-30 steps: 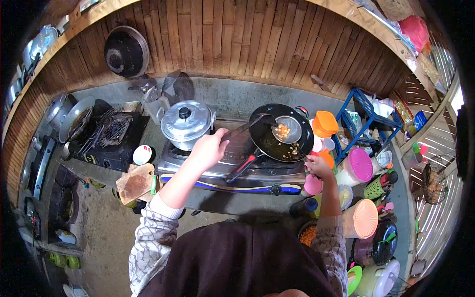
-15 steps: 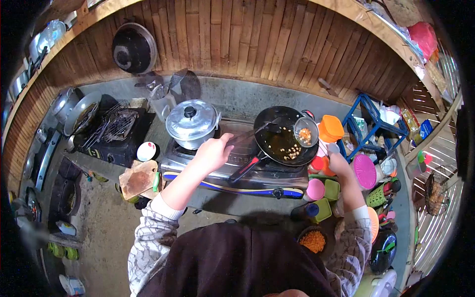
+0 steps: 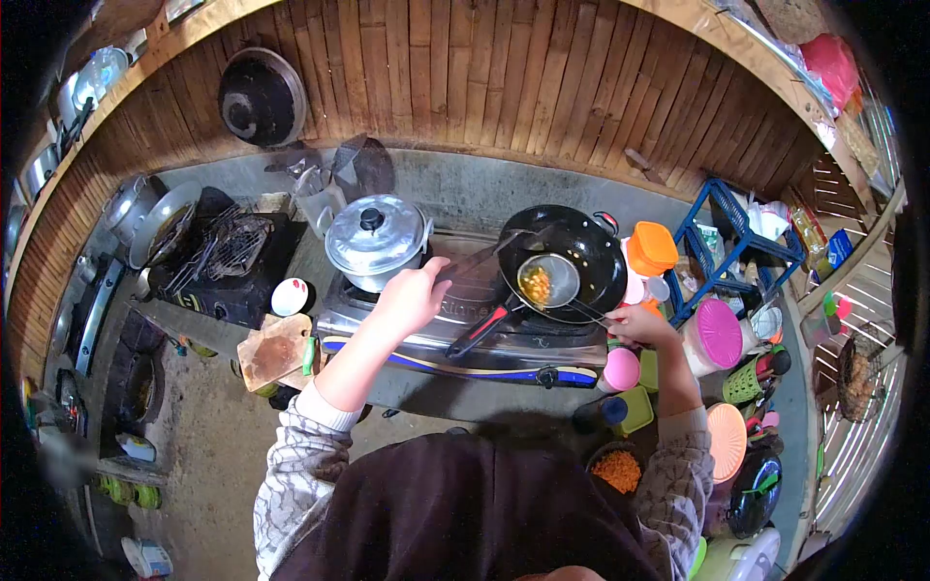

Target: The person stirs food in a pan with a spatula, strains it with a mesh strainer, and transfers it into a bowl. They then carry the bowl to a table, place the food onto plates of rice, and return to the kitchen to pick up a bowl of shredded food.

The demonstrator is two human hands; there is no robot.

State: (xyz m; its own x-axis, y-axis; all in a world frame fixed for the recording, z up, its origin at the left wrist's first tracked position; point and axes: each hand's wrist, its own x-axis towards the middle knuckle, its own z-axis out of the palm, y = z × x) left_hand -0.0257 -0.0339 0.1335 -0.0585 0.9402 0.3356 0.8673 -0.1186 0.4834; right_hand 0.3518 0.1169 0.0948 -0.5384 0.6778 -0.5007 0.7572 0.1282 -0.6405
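My left hand [image 3: 411, 296] is closed round the handle of a dark spatula [image 3: 475, 259], whose blade reaches over the left side of the black wok [image 3: 593, 238]. My right hand [image 3: 636, 325] grips the handle of a round wire strainer [image 3: 548, 281]. Small orange-yellow pieces lie in the strainer, which is over the lower left part of the wok. A few more pieces are scattered in the wok. The wok stands on the stove [image 3: 455, 327], its red and black handle pointing down to the left.
A lidded silver pot [image 3: 373, 237] stands on the stove's left side. Orange container [image 3: 652, 247], blue rack [image 3: 736, 223] and pink-lidded tub [image 3: 718, 334] are at the right. A bowl of orange bits [image 3: 617, 470] is lower right; a cutting board [image 3: 275, 353] is at the left.
My right hand and the strainer have moved left and slightly down, from the wok's right edge to its lower left. More pieces are in the strainer and fewer at the wok's bottom.
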